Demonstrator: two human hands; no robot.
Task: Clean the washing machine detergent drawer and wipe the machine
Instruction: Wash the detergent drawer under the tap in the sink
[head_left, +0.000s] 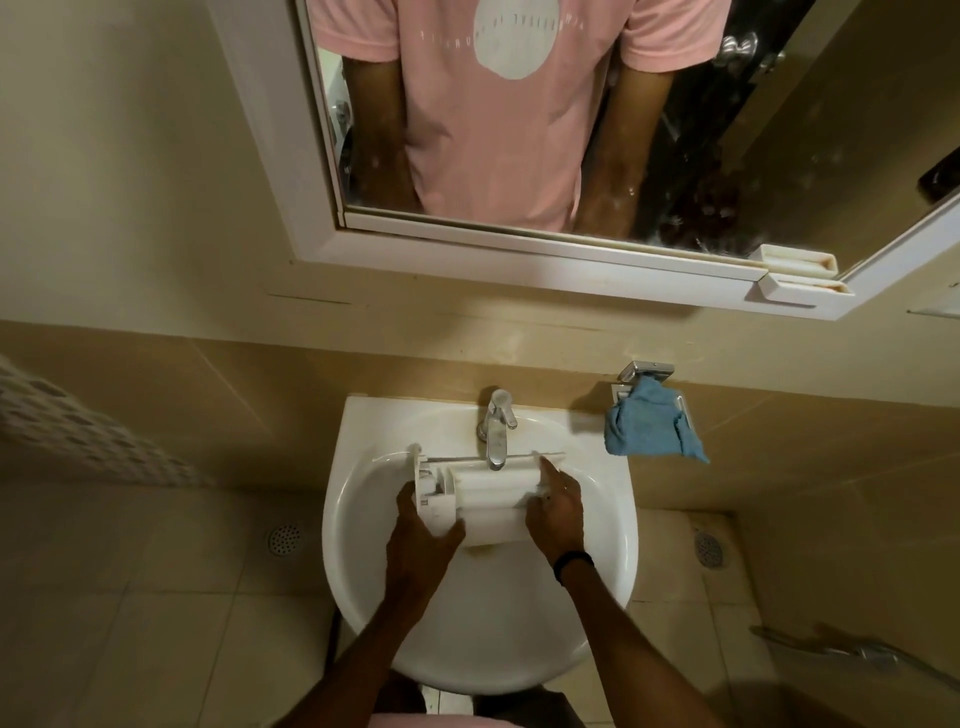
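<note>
The white plastic detergent drawer (485, 491) lies across the bowl of the white sink (363, 582), right under the chrome tap (497, 428). My left hand (423, 525) grips its left end, thumb over the near edge. My right hand (553, 506) holds the right end, with the index finger stretched along the far corner. A blue cloth (649, 428) hangs on a chrome wall holder to the right of the sink. No water stream is visible from the tap.
A white-framed mirror (519, 130) hangs above the sink and reflects a person in a pink shirt. A small white shelf (800, 270) sits at its lower right corner. Floor drains (284, 539) lie on the tiled floor on both sides.
</note>
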